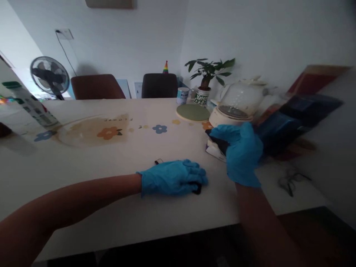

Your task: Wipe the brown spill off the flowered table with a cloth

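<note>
My left hand (174,178), in a blue glove, rests on the white table with its fingers curled over a small black object (197,189). Most of that object lies hidden under the fingers, so its kind does not show. A short dark cord end (157,162) pokes out behind this hand. My right hand (241,148), gloved in blue as well, grips a flat black object (218,141) and is slightly blurred. Below the flat black object is a white pack with a dark edge (215,151), partly covered.
A glass kettle on a cream base (235,102), a green round mat (193,112), a mug (182,95) and a potted plant (204,79) stand behind my right hand. Blurred dark blue packages (294,118) and a thin cable (290,185) lie right. A tall bottle (33,105) stands left.
</note>
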{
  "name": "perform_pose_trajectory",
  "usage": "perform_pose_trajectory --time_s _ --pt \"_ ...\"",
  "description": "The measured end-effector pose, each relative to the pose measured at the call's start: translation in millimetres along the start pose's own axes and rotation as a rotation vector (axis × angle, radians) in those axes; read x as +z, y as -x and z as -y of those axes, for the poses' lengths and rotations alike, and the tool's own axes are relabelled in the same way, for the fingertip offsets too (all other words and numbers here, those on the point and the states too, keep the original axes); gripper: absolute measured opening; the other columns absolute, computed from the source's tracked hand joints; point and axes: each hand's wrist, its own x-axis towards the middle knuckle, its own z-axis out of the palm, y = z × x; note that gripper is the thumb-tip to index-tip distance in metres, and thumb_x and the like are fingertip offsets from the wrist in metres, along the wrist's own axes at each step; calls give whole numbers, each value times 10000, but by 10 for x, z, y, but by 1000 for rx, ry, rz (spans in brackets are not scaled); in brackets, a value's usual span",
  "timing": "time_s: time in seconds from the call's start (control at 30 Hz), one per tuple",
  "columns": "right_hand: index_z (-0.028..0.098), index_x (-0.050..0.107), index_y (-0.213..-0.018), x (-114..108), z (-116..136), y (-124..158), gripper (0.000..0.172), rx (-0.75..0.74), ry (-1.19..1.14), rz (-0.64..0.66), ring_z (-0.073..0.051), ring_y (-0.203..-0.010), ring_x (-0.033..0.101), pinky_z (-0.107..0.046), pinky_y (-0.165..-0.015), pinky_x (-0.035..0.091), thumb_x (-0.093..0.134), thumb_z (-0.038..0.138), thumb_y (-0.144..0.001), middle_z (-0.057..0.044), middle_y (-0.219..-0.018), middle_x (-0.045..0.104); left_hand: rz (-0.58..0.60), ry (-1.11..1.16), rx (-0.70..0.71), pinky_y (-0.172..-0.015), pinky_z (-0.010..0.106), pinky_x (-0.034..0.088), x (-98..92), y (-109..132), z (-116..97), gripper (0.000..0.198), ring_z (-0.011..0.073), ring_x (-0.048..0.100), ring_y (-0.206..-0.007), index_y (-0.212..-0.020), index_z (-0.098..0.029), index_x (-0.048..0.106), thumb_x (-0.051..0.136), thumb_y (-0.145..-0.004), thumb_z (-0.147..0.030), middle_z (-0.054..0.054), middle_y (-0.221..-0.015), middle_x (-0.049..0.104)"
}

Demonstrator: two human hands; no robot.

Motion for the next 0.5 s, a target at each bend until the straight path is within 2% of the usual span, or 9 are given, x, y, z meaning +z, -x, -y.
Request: perform_pose_trajectory --time_s 0.1,0.17,0.23,0.33,0.43,0.5 --pt "257 812 -904 -19 -68 -37 585 10 49 107 -334 -976 842 -551 -1043 678 435 619 -1167 -117 -971 846 57 -56 -19 -1464 533 270 -90 284 -176 492 308 444 -1690 -1599 -240 682 562 -1170 -448 68 -1801 490" --pt "269 811 -1004 -40 -22 -43 612 -57 180 271 -322 -1049 844 -541 -1079 675 327 581 -1209 -116 -1051 853 19 -113 -87 -1467 538 256 -180 522 -275 551 305 392 -1724 -1660 -342 631 628 -1133 -502 29 -1846 412" --pt "282 823 -1201 -27 79 13 559 -166 332 483 -309 -1235 804 -528 -1173 636 326 536 -1226 -91 -1248 841 -74 -149 -201 -1457 501 292 -250 815 -375 640 278 395 -1725 -1732 -411 536 650 -1111 -515 5 -1850 393" --pt "330 760 -1500 129 206 275 410 -272 458 802 -288 -1459 683 -490 -1284 558 524 474 -1198 -12 -1534 736 -230 -222 -441 -1401 488 409 -250 1361 -482 687 256 469 -1682 -1773 -523 412 599 -1115 -467 -52 -1823 415" --pt "326 689 -1627 397 183 674 492 -369 635 1103 -325 -1542 608 -534 -1327 504 641 464 -1158 -20 -1683 604 -417 -352 -578 -1331 505 492 -111 1951 -495 713 240 524 -1639 -1672 -764 331 589 -1077 -470 -197 -1790 407" --pt "330 645 -1675 527 114 905 534 -456 768 1242 -352 -1599 539 -601 -1375 418 664 441 -1153 -18 -1736 524 -524 -410 -595 -1275 493 547 18 2302 -480 725 237 612 -1564 -1613 -832 337 600 -1031 -489 -248 -1746 442"
